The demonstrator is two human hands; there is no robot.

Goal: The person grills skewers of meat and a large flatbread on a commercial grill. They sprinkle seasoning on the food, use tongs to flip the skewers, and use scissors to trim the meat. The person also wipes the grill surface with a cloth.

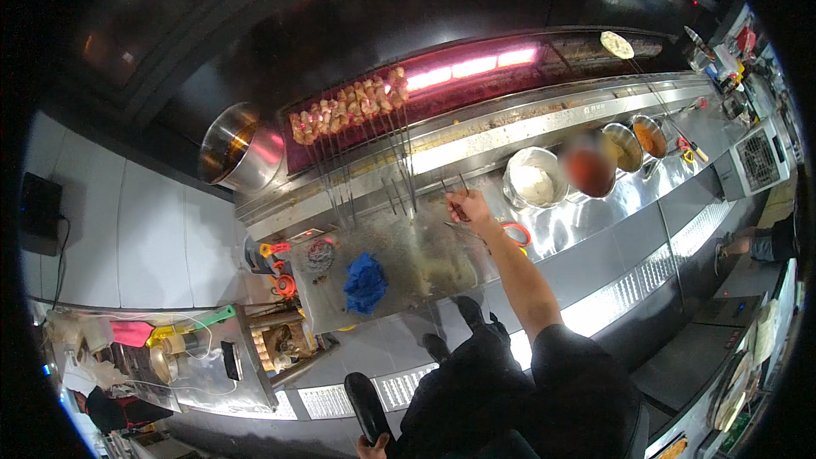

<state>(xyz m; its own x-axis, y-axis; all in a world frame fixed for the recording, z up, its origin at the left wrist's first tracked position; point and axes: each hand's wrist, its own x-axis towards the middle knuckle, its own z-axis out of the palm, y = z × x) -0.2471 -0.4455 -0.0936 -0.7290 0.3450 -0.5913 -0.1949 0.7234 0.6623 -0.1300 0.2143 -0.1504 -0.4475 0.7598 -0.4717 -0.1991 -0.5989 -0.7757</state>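
Note:
My right hand (pixel 468 206) reaches over the steel counter (pixel 421 255) and grips a thin dark metal tool (pixel 463 183) whose two prongs point toward the grill; its exact kind is unclear. Just left of it, long metal skewers (pixel 408 182) of meat pieces (pixel 350 105) lie across the red-glowing grill (pixel 472 80), their bare ends over the counter. At the bottom edge, my left hand (pixel 375 447) is partly cut off and holds a long, rounded black object (pixel 366 403) that I cannot identify. A crumpled blue cloth (pixel 365 284) lies on the counter.
Metal pots of white (pixel 534 183), red (pixel 590 172) and orange (pixel 650 138) contents stand right. A steel pot (pixel 242 150) stands left. A flatbread (pixel 616 44) sits at the grill's far end. A scouring ball (pixel 320 256) lies left. Someone's leg (pixel 743 245) shows at right.

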